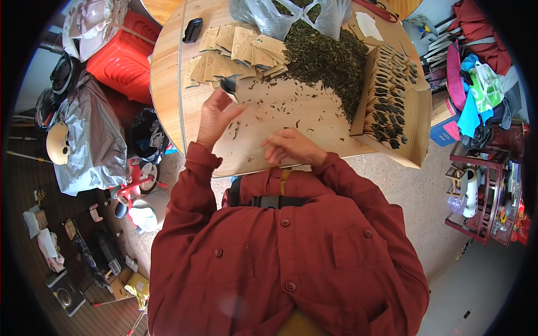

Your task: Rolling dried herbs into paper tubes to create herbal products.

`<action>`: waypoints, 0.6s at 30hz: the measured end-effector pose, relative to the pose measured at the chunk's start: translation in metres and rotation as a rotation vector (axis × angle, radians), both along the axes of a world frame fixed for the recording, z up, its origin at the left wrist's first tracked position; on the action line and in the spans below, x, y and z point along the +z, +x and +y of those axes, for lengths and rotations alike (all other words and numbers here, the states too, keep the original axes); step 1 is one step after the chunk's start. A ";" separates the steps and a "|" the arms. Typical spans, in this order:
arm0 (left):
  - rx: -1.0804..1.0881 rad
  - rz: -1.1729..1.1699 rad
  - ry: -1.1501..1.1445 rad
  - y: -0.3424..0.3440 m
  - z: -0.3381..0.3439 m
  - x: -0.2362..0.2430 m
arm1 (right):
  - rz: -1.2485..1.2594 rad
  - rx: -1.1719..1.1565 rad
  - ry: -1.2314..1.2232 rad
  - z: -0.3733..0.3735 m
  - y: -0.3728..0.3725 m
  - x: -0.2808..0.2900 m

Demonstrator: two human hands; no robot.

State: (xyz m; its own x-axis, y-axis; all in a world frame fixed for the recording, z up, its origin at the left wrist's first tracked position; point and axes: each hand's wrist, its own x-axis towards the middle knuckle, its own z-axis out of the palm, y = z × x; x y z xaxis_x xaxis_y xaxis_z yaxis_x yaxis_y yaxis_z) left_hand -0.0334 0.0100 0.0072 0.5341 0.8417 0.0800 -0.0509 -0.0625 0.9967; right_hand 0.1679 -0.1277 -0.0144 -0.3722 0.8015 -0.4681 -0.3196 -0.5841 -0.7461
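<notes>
My left hand [216, 116] is raised over the left part of the table, thumb and fingers closed on a small paper packet [228, 88] whose mouth shows dark inside. My right hand [292, 147] hovers by the near table edge with its fingers curled together; what they hold, if anything, is hidden. Beyond the left hand, flat brown paper packets [238, 50] lie in overlapping rows. A heap of dark dried leaves [328, 59] spills from a clear plastic bag [269, 19]. To the right, an open cardboard box [421, 120] holds many upright packets with dark tops.
Loose leaf bits are scattered over the wooden table [269, 120]. A black case [192, 30] lies at the far left, and a white paper scrap [368, 26] at the far right. Left of the table stand a red plastic stool [120, 59] and a silver cover [84, 134].
</notes>
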 end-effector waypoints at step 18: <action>0.069 0.165 -0.117 -0.025 -0.008 0.005 | -0.184 -0.911 0.214 0.037 0.081 0.003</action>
